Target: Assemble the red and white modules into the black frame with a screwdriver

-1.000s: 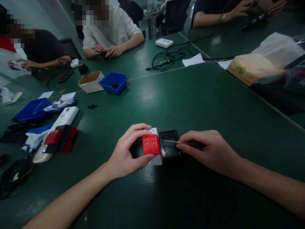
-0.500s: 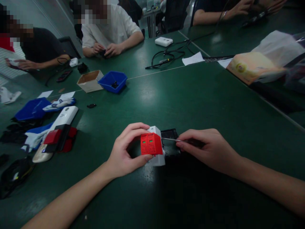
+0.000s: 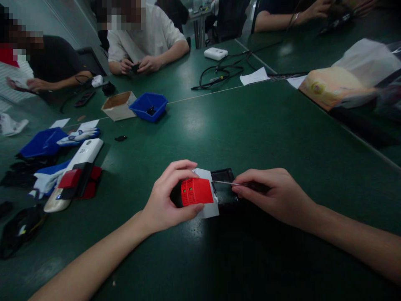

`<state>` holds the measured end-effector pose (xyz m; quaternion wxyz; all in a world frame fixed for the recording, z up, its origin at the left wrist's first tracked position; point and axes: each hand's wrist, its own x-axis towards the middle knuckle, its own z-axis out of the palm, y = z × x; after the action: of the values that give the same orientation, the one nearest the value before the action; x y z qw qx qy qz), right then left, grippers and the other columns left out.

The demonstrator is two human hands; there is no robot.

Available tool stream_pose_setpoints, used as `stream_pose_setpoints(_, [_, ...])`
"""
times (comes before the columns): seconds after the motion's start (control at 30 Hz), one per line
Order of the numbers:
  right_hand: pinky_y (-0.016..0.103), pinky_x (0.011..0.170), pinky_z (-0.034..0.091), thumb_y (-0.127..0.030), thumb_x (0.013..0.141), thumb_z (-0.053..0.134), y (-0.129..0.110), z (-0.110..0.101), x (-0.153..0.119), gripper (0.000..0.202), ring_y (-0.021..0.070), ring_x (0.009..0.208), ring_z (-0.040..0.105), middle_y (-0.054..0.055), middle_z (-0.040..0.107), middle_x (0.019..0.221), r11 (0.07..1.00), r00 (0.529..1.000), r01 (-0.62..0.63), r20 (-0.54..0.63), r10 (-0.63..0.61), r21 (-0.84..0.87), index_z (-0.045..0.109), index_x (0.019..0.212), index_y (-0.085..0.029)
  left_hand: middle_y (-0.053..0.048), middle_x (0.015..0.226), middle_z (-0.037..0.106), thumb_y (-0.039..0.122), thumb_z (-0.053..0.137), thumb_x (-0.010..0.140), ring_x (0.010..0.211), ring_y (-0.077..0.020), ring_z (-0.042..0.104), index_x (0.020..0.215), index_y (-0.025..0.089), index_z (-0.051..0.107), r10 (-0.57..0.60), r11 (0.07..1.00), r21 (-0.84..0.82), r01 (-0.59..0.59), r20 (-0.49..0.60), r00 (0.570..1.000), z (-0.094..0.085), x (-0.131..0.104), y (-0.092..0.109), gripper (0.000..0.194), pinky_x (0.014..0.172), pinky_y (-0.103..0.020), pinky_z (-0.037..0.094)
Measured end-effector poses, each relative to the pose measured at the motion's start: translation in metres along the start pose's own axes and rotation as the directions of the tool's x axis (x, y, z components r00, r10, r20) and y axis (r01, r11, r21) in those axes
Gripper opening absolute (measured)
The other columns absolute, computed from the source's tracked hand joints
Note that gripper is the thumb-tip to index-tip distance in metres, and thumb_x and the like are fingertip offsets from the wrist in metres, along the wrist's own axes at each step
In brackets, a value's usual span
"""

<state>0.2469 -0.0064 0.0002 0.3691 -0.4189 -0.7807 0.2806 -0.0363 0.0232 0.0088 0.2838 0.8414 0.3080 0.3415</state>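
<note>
My left hand (image 3: 167, 200) is closed around a red-and-white surge protector module (image 3: 200, 192), with fingers on its far side and the thumb on its near side. Its red part shows two small green windows and lies tilted on its side. My right hand (image 3: 272, 192) pinches a thin tool with a metal shaft (image 3: 224, 182) and a dark handle; its exact kind is unclear. The shaft's tip reaches the module's right side, though contact cannot be made out. Under the shaft, beside the module, is a black rectangular tray-like piece (image 3: 226, 177).
Gloves (image 3: 83, 136), a blue bin (image 3: 44, 142) and a white device with red and black blocks (image 3: 89, 150) are at left. Farther back stand a cardboard box (image 3: 119, 110) and a blue bin (image 3: 150, 104). Cables (image 3: 203, 79) and a plastic bag (image 3: 360, 62) lie beyond. Co-workers sit opposite.
The module has turned in my left hand, so its labelled face points more to the left and more of its red side shows. My right hand and the tool have hardly moved.
</note>
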Motion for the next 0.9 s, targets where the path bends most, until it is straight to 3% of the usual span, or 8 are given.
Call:
stream_pose_setpoints(0.37, [0.021, 0.046, 0.042, -0.027, 0.097, 0.065, -0.0001, 0.0006, 0.0003, 0.013, 0.0100, 0.051, 0.060, 0.000, 0.073, 0.071, 1.000, 1.000, -0.018, -0.002, 0.018, -0.012, 0.073, 0.089, -0.021, -0.014, 0.140, 0.057, 0.042, 0.082, 0.081, 0.127, -0.0320, 0.060, 0.129, 0.026, 0.060, -0.017, 0.999, -0.048, 0.018, 0.039, 0.999, 0.0006, -0.0007, -0.0057, 0.054, 0.108, -0.050, 0.051])
stream_pose_setpoints(0.57, [0.021, 0.048, 0.044, -0.025, 0.097, 0.063, -0.0006, 0.0002, 0.0004, 0.013, 0.0106, 0.053, 0.062, 0.000, 0.073, 0.072, 1.000, 1.000, -0.018, -0.011, 0.018, -0.008, 0.071, 0.089, -0.021, -0.015, 0.142, 0.056, 0.052, 0.083, 0.080, 0.129, -0.0339, 0.059, 0.132, 0.026, 0.061, -0.089, 0.986, -0.136, 0.093, 0.032, 0.995, 0.0002, -0.0005, -0.0057, 0.062, 0.108, -0.051, 0.051])
stream_pose_setpoints(0.9, [0.022, 0.050, 0.044, -0.024, 0.097, 0.063, -0.0007, 0.0000, 0.0005, 0.012, 0.0101, 0.055, 0.062, -0.001, 0.072, 0.072, 1.000, 1.000, -0.015, -0.009, 0.015, -0.006, 0.071, 0.089, -0.020, -0.015, 0.142, 0.056, 0.042, 0.081, 0.083, 0.130, -0.0328, 0.059, 0.130, 0.024, 0.059, -0.030, 0.999, 0.019, 0.028, 0.097, 0.995, 0.0001, 0.0001, -0.0020, 0.055, 0.110, -0.051, 0.049])
